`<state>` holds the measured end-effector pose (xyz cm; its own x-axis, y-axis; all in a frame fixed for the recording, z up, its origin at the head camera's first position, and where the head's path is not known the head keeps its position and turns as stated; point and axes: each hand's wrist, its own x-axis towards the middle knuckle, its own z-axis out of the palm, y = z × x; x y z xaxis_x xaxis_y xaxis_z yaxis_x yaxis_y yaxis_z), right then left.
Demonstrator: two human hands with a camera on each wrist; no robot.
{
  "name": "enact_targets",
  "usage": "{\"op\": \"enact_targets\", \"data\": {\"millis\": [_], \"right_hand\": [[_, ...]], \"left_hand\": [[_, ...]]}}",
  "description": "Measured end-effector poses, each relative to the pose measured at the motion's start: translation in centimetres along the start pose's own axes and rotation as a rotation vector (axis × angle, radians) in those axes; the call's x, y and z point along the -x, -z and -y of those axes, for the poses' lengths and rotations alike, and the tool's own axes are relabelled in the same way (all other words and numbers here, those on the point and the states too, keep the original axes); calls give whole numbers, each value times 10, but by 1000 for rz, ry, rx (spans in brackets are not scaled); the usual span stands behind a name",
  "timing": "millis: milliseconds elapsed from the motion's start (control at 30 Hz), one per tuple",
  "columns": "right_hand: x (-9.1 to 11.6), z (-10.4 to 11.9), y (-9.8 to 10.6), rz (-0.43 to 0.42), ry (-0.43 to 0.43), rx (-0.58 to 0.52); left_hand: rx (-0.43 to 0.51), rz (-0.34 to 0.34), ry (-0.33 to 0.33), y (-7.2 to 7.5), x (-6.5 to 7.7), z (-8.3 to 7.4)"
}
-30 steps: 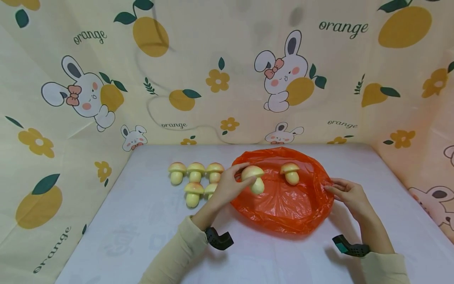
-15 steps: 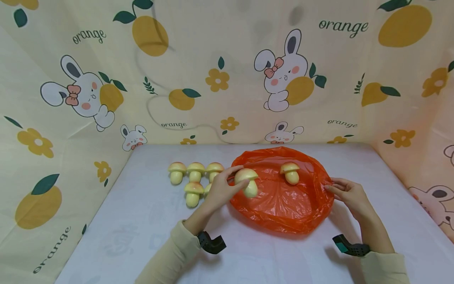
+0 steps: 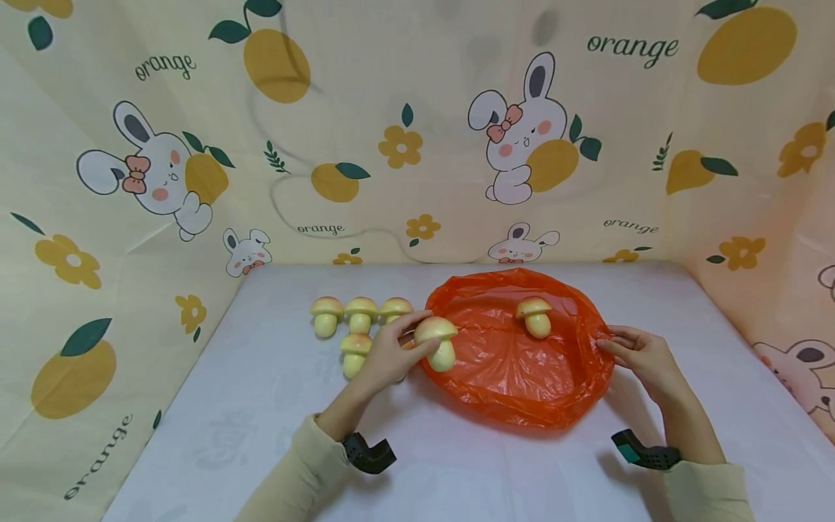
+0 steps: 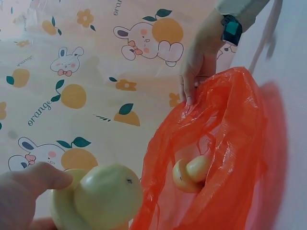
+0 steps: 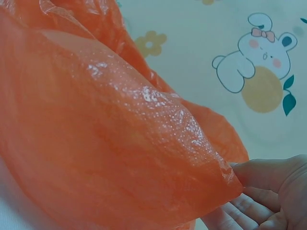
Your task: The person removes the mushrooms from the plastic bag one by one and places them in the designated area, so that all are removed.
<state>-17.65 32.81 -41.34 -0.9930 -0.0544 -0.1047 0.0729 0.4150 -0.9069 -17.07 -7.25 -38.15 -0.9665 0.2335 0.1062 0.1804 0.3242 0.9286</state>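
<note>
My left hand [image 3: 389, 355] grips a toy mushroom [image 3: 435, 342] with a pale yellow cap and stem, above the left rim of an orange-red plastic bag [image 3: 502, 409]. In the left wrist view the same mushroom [image 4: 108, 196] shows its stem end, with the thumb across it. My right hand [image 3: 646, 359] pinches the bag's right rim between thumb and fingers, which the right wrist view shows close up on the bag [image 5: 120, 143]. Inside the wide-mouthed bag lies another mushroom [image 3: 536, 317], toward the back.
Left of the bag, several mushrooms [image 3: 326, 317] stand in rows on the white table [image 3: 215, 435]; my left hand partly hides some of them. A patterned cloth [image 3: 443, 109] with rabbits and oranges hangs behind the table and along its sides. Each wrist wears a black band.
The left hand has moved left with its mushroom, from over the bag's inside to its left rim, covering more of the mushrooms behind. The right hand and the bag have stayed put.
</note>
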Motion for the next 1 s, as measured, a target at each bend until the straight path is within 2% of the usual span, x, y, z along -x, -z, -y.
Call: {"op": "enact_targets", "data": {"millis": [200,400,700,833,1000], "right_hand": [[0,0,-1,0,-7,12],[0,2,-1,6,-20,19],[0,-1,0,7,3,21],[0,-2,0,2,10,25],[0,-2,0,0,12,27]], "left_hand": [[27,-10,22,7,7,7],[33,-29,-2,14,14,14],[24,-15,-14,25,27,23],[-9,-49,3,33,32,26],[2,-104,27,45,38,30]]}}
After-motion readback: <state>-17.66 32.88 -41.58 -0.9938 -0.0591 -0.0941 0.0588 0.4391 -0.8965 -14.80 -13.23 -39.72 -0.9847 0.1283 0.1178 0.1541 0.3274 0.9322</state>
